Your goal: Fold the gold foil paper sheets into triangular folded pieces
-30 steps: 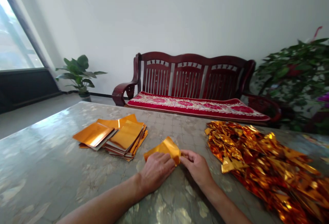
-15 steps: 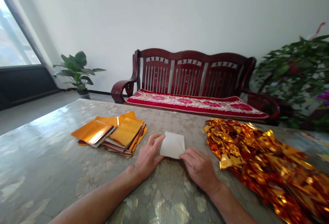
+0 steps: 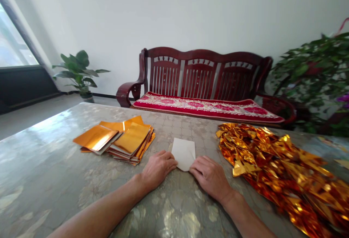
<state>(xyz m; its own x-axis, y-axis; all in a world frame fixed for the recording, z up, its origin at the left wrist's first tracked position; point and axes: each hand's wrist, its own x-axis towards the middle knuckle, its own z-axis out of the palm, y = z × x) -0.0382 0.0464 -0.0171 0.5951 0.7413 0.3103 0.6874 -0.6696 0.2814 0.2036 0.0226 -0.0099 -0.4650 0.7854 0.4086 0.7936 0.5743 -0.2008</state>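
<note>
A small sheet of paper [image 3: 183, 152], white side up, lies on the table in front of me, its near edge bowed upward. At its near left corner my left hand [image 3: 160, 163] pinches the paper between thumb and fingers. My right hand [image 3: 207, 172] grips the near right corner the same way. The underside of the sheet is hidden. To the left of my left hand sits a loose stack of gold foil paper sheets [image 3: 133, 138], some showing white edges. Right of my right hand spreads a heap of folded gold foil pieces [image 3: 261, 154].
The table [image 3: 89, 187] has a shiny, flower-patterned cover. Behind it stands a dark red wooden bench [image 3: 197, 72] with a red and white seat cover [image 3: 204, 105]. Potted plants flank it, one at the left [image 3: 81, 72] and a larger leafy one at the right [image 3: 316, 74].
My left hand's fingers have come down from the sheet's left edge and closed on its near left corner. The near edge now curves. The view has shifted slightly.
</note>
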